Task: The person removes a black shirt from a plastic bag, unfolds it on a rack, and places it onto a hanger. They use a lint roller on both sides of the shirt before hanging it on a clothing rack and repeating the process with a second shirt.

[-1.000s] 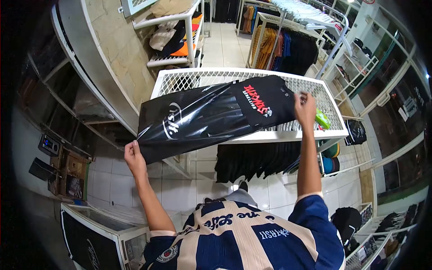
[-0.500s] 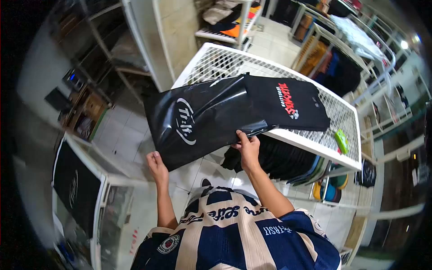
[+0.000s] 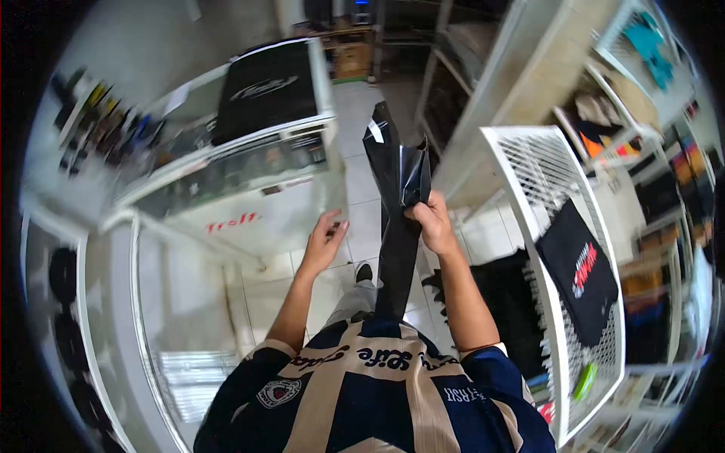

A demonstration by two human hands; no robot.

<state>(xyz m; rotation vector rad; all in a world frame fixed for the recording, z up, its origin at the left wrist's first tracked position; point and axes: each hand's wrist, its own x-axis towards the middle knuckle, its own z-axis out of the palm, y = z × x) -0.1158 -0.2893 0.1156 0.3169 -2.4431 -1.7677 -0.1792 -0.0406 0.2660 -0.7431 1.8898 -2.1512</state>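
My right hand [image 3: 432, 220] is closed around the edge of a glossy black plastic bag [image 3: 399, 253]. Gathered and creased, the bag hangs upright in front of my body, its lower end reaching my shirt. A small white patch shows near its top. To the left of the bag, my left hand [image 3: 326, 240] is in the air with fingers apart and holds nothing. A folded black T-shirt [image 3: 583, 275] with red and white print lies on the white mesh-top table [image 3: 557, 377] to my right.
A glass display counter [image 3: 279, 177] with a black printed cloth [image 3: 264, 90] on top stands ahead on the left. Dark garments [image 3: 502, 298] hang beneath the mesh table. A green object [image 3: 584, 381] lies on it. White tiled floor [image 3: 362, 196] runs between counter and table.
My view has turned left. The bag has come off the table and away from the T-shirt, going from spread flat to gathered. My left hand has let go of it.
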